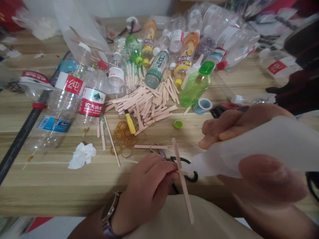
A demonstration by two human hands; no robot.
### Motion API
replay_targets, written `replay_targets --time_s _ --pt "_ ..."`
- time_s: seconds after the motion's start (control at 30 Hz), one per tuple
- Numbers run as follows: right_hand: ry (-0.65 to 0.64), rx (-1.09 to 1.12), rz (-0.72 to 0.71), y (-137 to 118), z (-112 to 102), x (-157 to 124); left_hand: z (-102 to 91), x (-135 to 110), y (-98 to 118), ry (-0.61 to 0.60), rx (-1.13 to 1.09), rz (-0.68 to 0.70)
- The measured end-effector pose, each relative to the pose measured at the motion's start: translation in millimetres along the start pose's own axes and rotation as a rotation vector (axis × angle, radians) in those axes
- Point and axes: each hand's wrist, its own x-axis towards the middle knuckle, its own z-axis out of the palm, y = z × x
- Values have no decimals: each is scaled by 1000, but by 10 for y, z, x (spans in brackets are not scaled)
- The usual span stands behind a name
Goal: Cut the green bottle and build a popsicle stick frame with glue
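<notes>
My left hand, a watch on its wrist, is closed in a pinch near the table's front edge. In the pinch is a short wooden piece, mostly hidden by my fingers, with a wooden craft stick crossing it. My right hand wraps round a translucent white squeeze bottle, held tilted on its side. The bottle's narrow nozzle points left and meets, or nearly meets, the crossing of the two sticks. Behind them lies a black-handled tool, perhaps scissors, partly covered. Another craft stick with a dark spot rests just beyond my left hand.
A heap of craft sticks spreads mid-table, near a yellow-handled screwdriver, rubber bands and a green cap. Plastic bottles stand left, including a red-labelled bottle; a green bottle and several others lie behind. Crumpled tissue sits left.
</notes>
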Motion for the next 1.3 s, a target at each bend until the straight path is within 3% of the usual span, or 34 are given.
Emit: replay_targets --time_s 0.1,0.27,0.4,0.57,0.8,0.97,1.13,1.3 --pt "-47 71 -26 5 0 -14 5 -4 -2 7 2 0" --pt "-13 116 66 22 22 -19 -6 4 10 41 16 11" --pt "96 155 112 -10 77 48 -18 20 11 66 16 24" --pt "216 169 39 -56 114 102 -17 22 0 67 23 36" --pt "29 175 45 4 56 16 -14 16 6 75 25 45" --pt "98 186 97 -33 81 10 -10 17 17 69 17 39" --pt "23 202 54 -23 88 16 -14 19 23 76 24 37" --pt "41 196 46 -34 59 12 -23 16 15 72 23 37"
